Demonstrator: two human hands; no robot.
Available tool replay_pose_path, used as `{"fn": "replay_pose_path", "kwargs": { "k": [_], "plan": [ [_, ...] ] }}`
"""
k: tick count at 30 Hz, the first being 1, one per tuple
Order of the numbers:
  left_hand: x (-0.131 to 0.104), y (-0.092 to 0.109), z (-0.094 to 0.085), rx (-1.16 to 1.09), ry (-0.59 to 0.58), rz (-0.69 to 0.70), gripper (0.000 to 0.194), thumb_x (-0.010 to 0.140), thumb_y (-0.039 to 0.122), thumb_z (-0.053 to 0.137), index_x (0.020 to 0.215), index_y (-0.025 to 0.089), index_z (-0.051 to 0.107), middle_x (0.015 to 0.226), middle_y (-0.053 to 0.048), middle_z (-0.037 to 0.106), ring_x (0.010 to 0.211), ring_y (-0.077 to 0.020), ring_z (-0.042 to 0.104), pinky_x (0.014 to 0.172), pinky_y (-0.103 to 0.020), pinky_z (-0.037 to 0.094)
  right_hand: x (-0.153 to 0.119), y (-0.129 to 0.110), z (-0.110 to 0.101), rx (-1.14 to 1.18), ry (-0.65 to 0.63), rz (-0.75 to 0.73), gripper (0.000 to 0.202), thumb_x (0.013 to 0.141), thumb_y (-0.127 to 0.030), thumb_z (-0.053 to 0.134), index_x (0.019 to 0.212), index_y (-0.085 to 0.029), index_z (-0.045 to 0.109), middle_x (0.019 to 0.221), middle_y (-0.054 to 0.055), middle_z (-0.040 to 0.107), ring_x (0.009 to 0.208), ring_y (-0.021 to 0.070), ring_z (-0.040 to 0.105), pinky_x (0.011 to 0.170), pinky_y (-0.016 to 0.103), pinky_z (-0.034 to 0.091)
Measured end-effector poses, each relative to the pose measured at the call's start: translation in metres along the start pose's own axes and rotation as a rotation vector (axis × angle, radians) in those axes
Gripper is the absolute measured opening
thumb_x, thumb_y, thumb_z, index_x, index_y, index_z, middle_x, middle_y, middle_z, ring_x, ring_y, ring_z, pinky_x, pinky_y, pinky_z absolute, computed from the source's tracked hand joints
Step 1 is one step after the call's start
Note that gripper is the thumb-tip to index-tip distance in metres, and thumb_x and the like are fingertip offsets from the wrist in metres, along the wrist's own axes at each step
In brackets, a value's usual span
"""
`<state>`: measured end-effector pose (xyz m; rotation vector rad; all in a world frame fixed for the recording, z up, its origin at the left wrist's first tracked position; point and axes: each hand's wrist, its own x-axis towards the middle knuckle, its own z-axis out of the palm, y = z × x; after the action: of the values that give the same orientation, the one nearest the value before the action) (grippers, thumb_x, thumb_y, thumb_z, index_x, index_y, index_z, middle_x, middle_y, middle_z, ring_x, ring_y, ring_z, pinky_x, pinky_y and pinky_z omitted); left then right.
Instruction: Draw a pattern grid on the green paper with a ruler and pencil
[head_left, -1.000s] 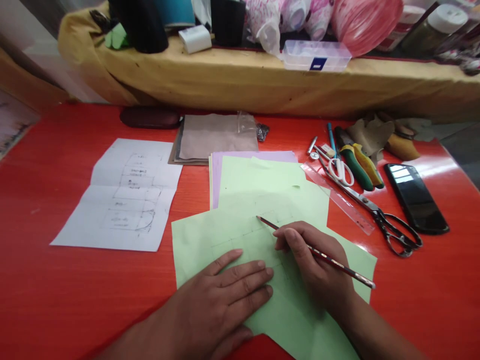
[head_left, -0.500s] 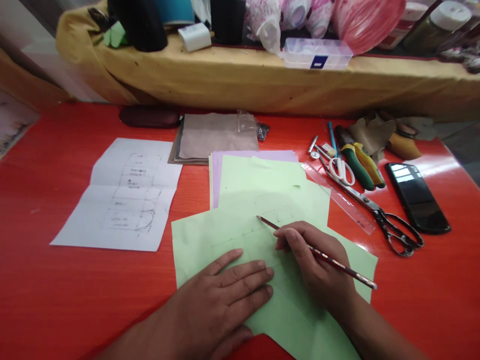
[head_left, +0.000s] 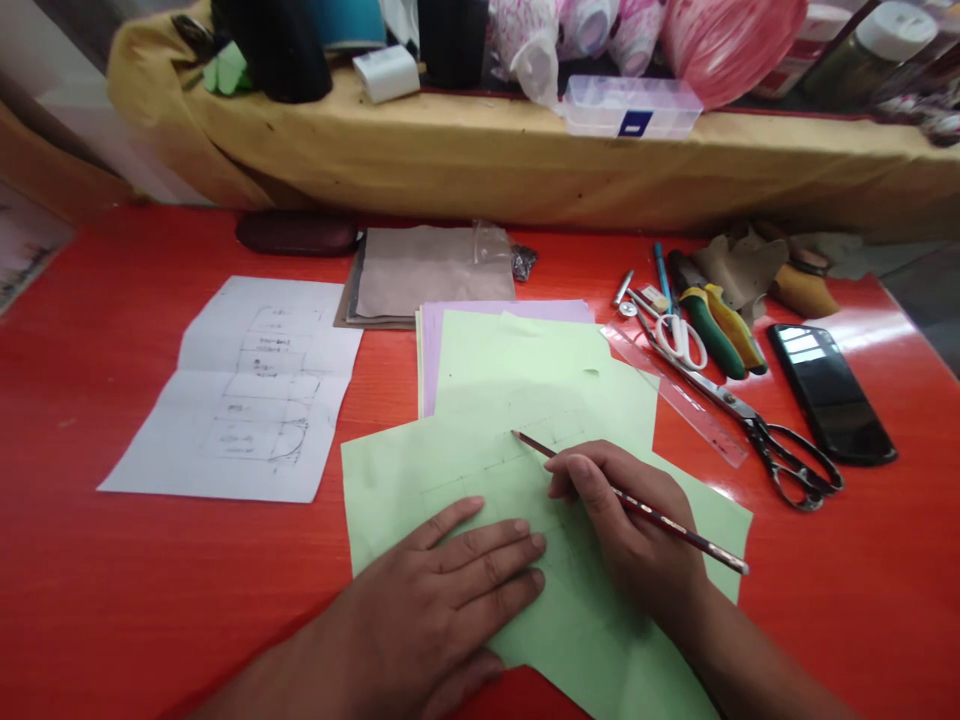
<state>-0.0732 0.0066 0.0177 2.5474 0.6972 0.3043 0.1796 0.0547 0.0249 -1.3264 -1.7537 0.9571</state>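
My right hand (head_left: 637,530) grips a dark pencil (head_left: 675,534) between thumb and fingers, its point at faint lines drawn on a green sheet (head_left: 397,460). My left hand (head_left: 450,590) lies flat on the same sheet, fingers stretched out, left of the pencil. Beyond this sheet is a stack of green and purple papers (head_left: 517,350). To the left lies a creased white paper (head_left: 202,410) with a pencil drawing and handwritten notes.
On the red table (head_left: 60,420), right of the papers, are a clear ruler (head_left: 682,400), large scissors (head_left: 787,460), white-handled scissors (head_left: 681,342), pliers (head_left: 720,330) and a phone (head_left: 832,395). A dark case (head_left: 296,232) and brown sheets (head_left: 435,272) lie near the cloth-covered shelf (head_left: 450,160).
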Motion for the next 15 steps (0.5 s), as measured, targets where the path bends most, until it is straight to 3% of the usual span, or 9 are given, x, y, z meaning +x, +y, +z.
{"fn": "replay_pose_path", "kwargs": {
  "k": [6,15],
  "plan": [
    [0.0021,0.0002,-0.0019,0.053,-0.007,0.019,0.049,0.111,0.037,0.063,0.155,0.017,0.057,0.168,-0.004,0.055,0.157,-0.0191,0.051,0.139,-0.038,-0.009,0.0015,0.0012,0.0007,0.007,-0.001,-0.006,0.026,0.112,-0.029,0.058,0.095,-0.025,0.078,0.076,-0.003,0.077,0.068,0.0118,0.072,0.063,0.024,0.057],
    [0.0012,0.0001,0.0005,0.043,0.021,0.018,0.048,0.112,0.035,0.062,0.155,0.017,0.057,0.168,-0.005,0.055,0.158,-0.0190,0.050,0.140,-0.039,-0.003,0.0011,0.0013,-0.0001,0.048,0.044,0.004,0.027,0.112,-0.031,0.059,0.095,-0.025,0.079,0.075,-0.002,0.077,0.067,0.0128,0.072,0.063,0.024,0.058]
  ]
}}
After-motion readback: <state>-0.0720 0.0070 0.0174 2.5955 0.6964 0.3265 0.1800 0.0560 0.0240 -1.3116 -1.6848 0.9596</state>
